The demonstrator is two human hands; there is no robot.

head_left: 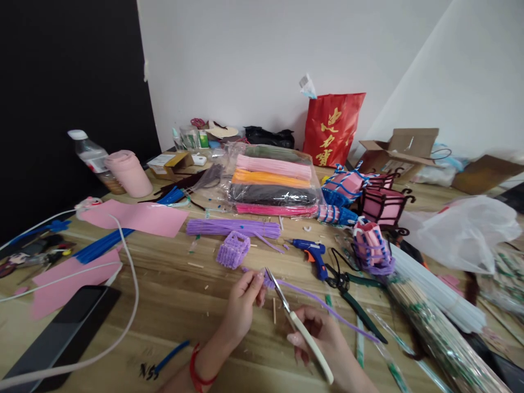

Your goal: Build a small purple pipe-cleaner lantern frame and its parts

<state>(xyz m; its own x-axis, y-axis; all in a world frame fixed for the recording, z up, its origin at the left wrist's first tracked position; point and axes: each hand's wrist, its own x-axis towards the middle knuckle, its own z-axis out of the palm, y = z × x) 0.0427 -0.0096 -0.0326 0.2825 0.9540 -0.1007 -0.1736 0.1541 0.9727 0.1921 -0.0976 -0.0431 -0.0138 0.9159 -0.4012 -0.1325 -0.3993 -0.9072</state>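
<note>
One purple strand (318, 299), pinched beside the blades

The strand's bunched end sits between the left hand's (240, 305) fingertips, probably to keep it steady near the scissors (302, 327). The right hand's (325, 327) fingers grasp the cream handles, seemingly to aim the tips at that end; the long tail trails rightward. Beyond lie a purple lattice piece (233, 250), a purple bundle (229, 227) and a glue gun (311, 255), perhaps for easy reach.

A purple strip (327, 304) at the left hand (241, 303), cream-handled scissors (309, 341) in the right hand (325, 330)
Beyond both: blue-and-orange glue gun (313, 253), gold-lettered red bag (350, 128).
</note>
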